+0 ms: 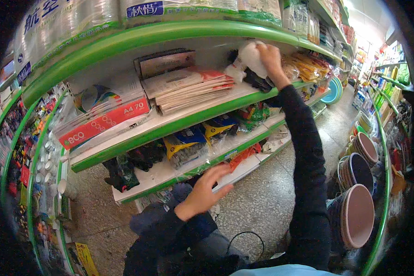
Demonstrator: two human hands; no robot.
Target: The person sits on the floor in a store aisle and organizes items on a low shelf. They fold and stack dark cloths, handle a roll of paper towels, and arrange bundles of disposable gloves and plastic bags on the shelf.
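My right hand [270,60] is raised over the middle shelf, its fingers closed on a white, soft-looking bundle [251,58] whose exact kind I cannot tell. Black items [257,80] lie on the shelf just below it. Left of the bundle is a stack of flat paper items [193,89] with red print, and beyond that a red-edged pack of A4 paper [105,122]. My left hand [205,193] is held in front of the lower shelf with fingers apart and nothing in it, close to an orange-red plastic item [243,157].
Green-edged shelves [179,129] run across the front. Packaged gloves [186,146] lie on a lower level; bagged plastic cups [65,31] stand above. Yellow packets [305,67] lie right of my right hand. Stacked buckets [357,215] line the aisle's right side, and a shelf of small goods curves along the left.
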